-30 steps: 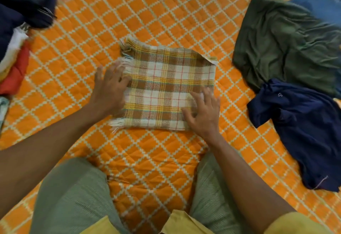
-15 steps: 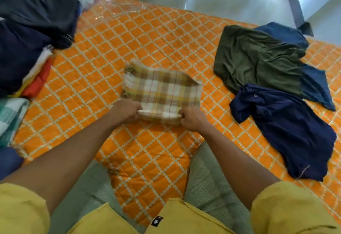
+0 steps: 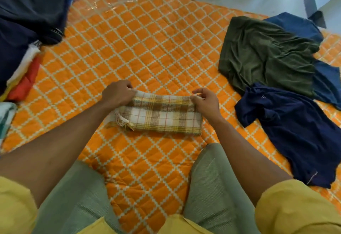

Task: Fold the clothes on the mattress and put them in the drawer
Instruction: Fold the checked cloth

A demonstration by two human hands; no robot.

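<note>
Left hand: the left hand (image 3: 118, 93) reaches in from the lower left of the frame, forearm stretched forward, fingers curled down and pinching the far left corner of the folded brown, yellow and white plaid cloth (image 3: 160, 116).
Right hand: the right hand (image 3: 205, 102) comes in from the lower right, wrist bent inward, thumb and fingers pinching the far right corner of the same cloth.
Plaid cloth: it lies at the centre of the frame on the orange quilted mattress with a white diamond pattern (image 3: 147, 49), folded into a narrow band. Its long axis runs left to right across the picture, tilted slightly down toward the right; the fringed end points left.
Other clothes: a crumpled olive-green garment (image 3: 265, 56) and a dark navy garment (image 3: 295, 134) lie at the right of the frame, touching each other, well apart from the cloth. A pile of dark and red clothes (image 3: 22, 30) sits at the upper left.
Person: green-trousered knees (image 3: 73, 193) frame the lower centre.
</note>
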